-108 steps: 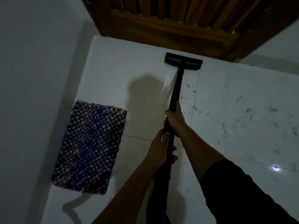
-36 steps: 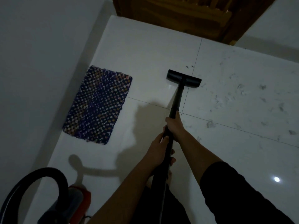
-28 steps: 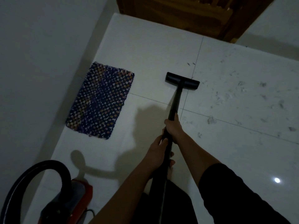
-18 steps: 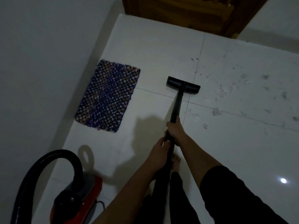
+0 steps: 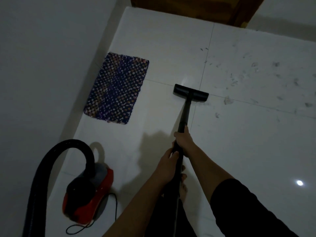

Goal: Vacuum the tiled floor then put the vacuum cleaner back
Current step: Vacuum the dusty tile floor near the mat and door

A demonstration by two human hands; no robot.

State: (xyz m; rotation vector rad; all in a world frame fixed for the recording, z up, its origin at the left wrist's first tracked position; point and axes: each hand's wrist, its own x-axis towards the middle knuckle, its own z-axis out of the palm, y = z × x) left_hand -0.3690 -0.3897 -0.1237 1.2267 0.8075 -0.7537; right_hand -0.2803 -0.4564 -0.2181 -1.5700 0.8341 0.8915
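Both hands grip the black vacuum wand (image 5: 185, 113). My right hand (image 5: 183, 140) is wrapped round it higher up the tube, and my left hand (image 5: 168, 162) holds it just below. The black floor nozzle (image 5: 190, 93) rests flat on the white tiled floor (image 5: 248, 142), over a grout line. The red and black vacuum body (image 5: 89, 192) sits on the floor at lower left, with its thick black hose (image 5: 51, 161) arching up and down to the bottom edge. Bits of dirt and fluff (image 5: 227, 100) lie scattered on the tiles right of the nozzle.
A blue woven mat (image 5: 118, 89) lies by the grey wall (image 5: 42, 65) on the left. A wooden door (image 5: 188, 9) closes the far end. The vacuum's thin power cord (image 5: 95, 224) loops on the floor by its body. My bare foot (image 5: 183, 185) stands under the wand.
The nozzle has been drawn back from the door toward me across the tiles. The view has pulled back, so the vacuum body and hose have come into sight at lower left.
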